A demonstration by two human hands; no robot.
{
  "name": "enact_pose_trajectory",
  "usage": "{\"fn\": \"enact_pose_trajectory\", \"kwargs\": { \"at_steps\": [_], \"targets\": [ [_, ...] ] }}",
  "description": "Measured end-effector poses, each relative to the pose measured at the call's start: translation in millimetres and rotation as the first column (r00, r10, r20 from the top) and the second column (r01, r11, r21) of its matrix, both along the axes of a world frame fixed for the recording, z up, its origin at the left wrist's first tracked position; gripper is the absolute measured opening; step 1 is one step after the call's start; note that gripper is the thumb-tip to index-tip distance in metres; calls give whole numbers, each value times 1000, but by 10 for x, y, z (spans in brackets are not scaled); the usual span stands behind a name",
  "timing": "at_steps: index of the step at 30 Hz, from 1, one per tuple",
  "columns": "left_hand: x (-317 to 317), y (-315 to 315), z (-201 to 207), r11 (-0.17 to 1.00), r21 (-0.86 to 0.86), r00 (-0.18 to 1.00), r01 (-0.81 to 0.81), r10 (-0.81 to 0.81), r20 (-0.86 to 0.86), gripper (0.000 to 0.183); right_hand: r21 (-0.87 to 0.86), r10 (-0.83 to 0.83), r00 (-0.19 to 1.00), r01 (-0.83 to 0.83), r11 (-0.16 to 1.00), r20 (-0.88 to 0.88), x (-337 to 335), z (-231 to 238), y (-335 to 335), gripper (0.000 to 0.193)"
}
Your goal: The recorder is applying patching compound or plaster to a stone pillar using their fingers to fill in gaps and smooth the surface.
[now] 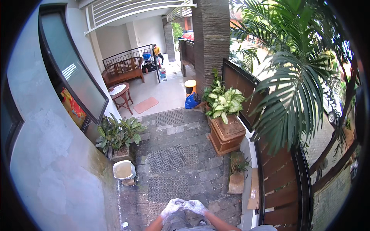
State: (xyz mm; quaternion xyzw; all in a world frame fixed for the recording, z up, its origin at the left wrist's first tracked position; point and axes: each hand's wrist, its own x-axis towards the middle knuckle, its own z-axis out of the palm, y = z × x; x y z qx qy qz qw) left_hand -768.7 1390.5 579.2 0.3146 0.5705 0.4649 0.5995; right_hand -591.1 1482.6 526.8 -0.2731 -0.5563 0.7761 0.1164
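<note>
At the lower edge, my left hand [173,206] and my right hand [195,207] meet in front of my body. Both look whitish, coated with something pale or thinly gloved; I cannot tell which. Their fingers are curled and the fingertips come together at the middle. Anything between them is too small or hidden to make out. Below the hands, grey clothing [178,222] shows between my bare forearms. The nearest thing on the ground is a dark rubber mat [169,188] with round holes, just beyond my hands.
A whitish tub [124,170] stands by the left wall, near a potted plant [119,134]. On the right are a brown planter box [227,134], a smaller planter [236,183] and a fence [279,181]. Farther off are a bench [122,71], a round table [119,90] and a seated person [157,52].
</note>
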Motion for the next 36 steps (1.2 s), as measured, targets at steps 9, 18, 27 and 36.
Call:
{"fn": "enact_pose_trajectory", "kwargs": {
  "at_steps": [9,18,27,36],
  "targets": [
    [-1417,563,-578,976,-42,878,-213,210,430,35,-16,176,958,-177,984,226,-1489,128,866,45],
    [-2972,1796,-6,972,143,968,-184,154,200,34,-84,59,983,-45,995,173,-2966,696,2036,34],
    [-3735,2784,-441,983,-21,961,-180,181,210,28,-114,20,971,8,993,238,-3796,234,3011,23],
    [-4481,4707,-95,926,-31,919,-375,367,-146,37,-76,89,996,-87,993,22,-4870,176,5145,28]
  ]
}}
